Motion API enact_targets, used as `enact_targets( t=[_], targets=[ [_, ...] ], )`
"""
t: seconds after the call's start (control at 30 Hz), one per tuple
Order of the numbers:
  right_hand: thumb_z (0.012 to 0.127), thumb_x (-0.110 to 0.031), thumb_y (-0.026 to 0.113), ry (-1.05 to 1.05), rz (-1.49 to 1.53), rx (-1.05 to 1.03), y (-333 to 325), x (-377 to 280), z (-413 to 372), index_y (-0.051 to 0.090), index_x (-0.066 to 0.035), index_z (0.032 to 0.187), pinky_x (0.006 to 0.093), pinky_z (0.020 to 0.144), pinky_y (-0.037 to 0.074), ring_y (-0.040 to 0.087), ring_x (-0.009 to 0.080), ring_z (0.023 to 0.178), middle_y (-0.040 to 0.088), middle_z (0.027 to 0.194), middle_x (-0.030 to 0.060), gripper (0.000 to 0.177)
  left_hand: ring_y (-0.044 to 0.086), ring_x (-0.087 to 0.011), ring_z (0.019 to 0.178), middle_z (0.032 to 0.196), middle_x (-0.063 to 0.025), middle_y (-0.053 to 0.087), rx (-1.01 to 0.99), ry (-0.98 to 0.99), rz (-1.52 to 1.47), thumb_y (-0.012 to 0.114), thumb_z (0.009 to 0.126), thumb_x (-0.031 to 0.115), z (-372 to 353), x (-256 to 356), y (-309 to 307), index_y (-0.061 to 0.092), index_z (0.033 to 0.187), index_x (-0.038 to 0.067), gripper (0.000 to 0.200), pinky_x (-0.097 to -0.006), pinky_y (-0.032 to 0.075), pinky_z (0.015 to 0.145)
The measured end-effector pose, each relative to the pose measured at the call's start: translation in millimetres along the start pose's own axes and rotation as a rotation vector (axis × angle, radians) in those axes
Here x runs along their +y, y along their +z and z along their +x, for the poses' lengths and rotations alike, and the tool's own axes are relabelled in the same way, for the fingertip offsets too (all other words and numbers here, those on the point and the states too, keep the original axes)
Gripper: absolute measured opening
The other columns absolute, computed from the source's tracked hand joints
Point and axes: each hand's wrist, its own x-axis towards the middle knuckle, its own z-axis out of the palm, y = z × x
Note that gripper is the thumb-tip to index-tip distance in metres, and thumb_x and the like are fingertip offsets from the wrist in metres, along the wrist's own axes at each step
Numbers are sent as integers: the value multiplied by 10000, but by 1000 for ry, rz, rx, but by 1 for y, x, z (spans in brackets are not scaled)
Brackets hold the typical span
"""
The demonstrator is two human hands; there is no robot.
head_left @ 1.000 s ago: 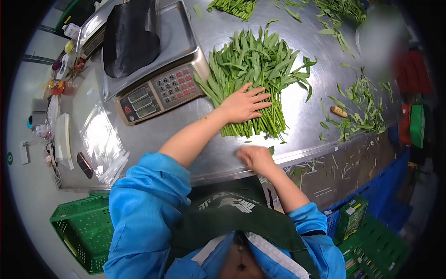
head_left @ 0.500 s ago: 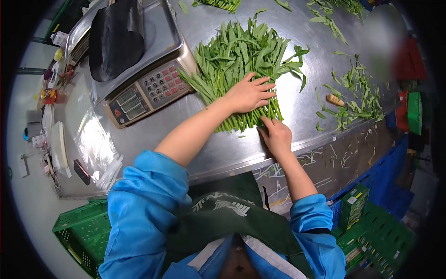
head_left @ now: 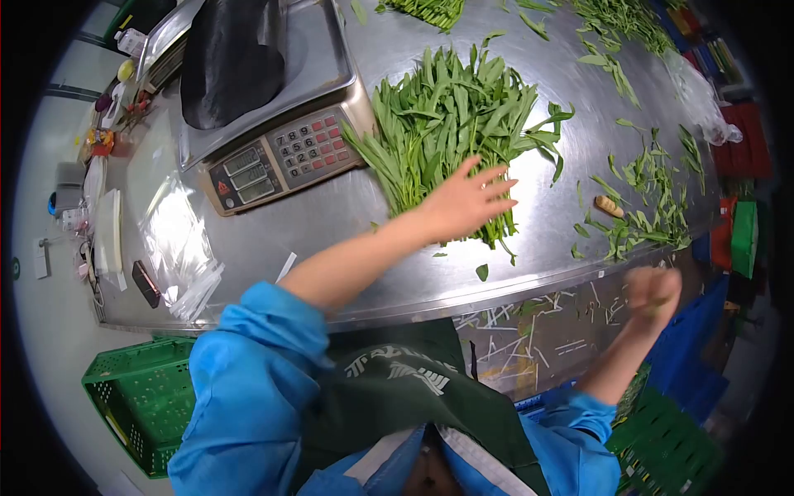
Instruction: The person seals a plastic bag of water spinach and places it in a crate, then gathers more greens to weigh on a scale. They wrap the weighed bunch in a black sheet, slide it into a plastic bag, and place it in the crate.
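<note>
Leafy greens bundle (head_left: 451,124), on worktop (head_left: 331,223): left hand (head_left: 463,202) open, fingers spread, over stem end; right hand (head_left: 653,289) fisted, blurred, well apart off the edge.

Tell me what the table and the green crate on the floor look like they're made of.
Table: probably stainless steel with a brushed finish, judging by its grey sheen, bright glare and soft reflections. Green crate: looks like moulded plastic, matte, with perforated lattice walls.

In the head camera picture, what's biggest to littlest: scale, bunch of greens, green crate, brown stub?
1. scale, only just ahead
2. bunch of greens
3. green crate, partly hidden
4. brown stub
</note>
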Motion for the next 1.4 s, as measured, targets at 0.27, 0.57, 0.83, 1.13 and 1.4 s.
enact_targets(
  t=[0.27,0.57,0.83,1.13,1.4],
  targets=[
    [782,-29,619,-106,-878,123,123,73,26,625,-14,972,295,723,485,625,203,790,647,871,111,190,540,-271,909,959,-92,585,589,-1069,-599,624,693,50,-109,13,-14,597,936,73,245,-380,400,842],
    [729,-73,662,-413,-771,-200,297,101,100,655,-59,912,346,676,432,527,265,772,550,791,99,183,498,-182,903,957,20,569,258,-535,212,700,654,156,-96,-24,-26,615,932,118,293,-354,315,832],
    [692,-118,685,-497,-779,-75,316,98,101,657,-96,869,352,662,400,521,246,767,547,784,62,180,500,-176,886,941,25,570,345,-618,155,693,668,165,-112,-23,-21,626,918,127,262,-363,320,815],
    [680,-47,670,-700,-661,-141,316,101,92,567,-69,803,367,706,417,549,272,845,594,874,64,162,481,-213,1031,1084,-13,557,422,-642,79,639,738,191,-102,-45,-42,607,1024,127,294,-397,307,895],
    [869,-31,499,328,275,-355,304,88,15,472,-19,894,218,547,386,470,85,609,509,667,22,39,323,-183,1278,1354,-4,401,-48,-347,250,539,842,280,-77,-90,-19,468,1255,167,434,-443,189,1063]
  ],
)
